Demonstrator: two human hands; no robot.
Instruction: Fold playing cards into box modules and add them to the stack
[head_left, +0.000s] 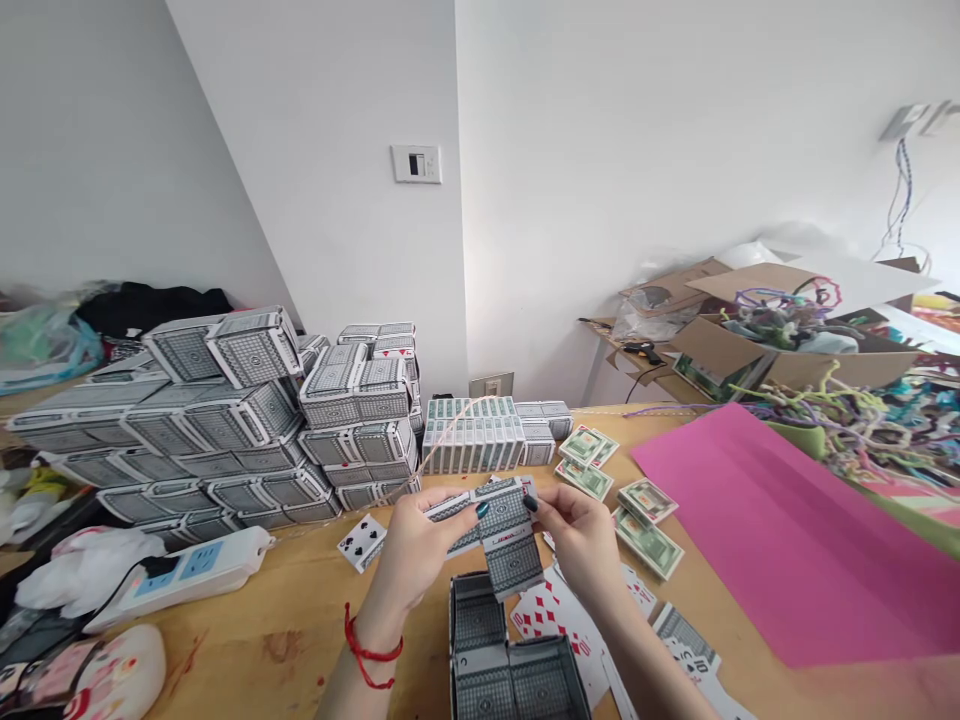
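Both hands are together above the table, their fingers pinching a joined strip of folded playing cards [511, 548] with grey patterned backs. My left hand [420, 535] grips its left part, thumb on top. My right hand [576, 525] pinches its upper right corner. One folded panel hangs down toward an open-topped box made of playing cards [480, 690], just below. Loose face-up playing cards [551, 612], with red diamonds among them, lie beside the box and partly under my right forearm. A spade card [362, 543] lies to the left of my left hand.
Stacked card-covered blocks [217, 415] rise at the left, with another stack [356, 430] beside them. A row of cards [472, 435] stands behind my hands. Green printed bundles [649, 540] and a pink sheet [795, 540] lie right. A power strip [202, 570] sits left.
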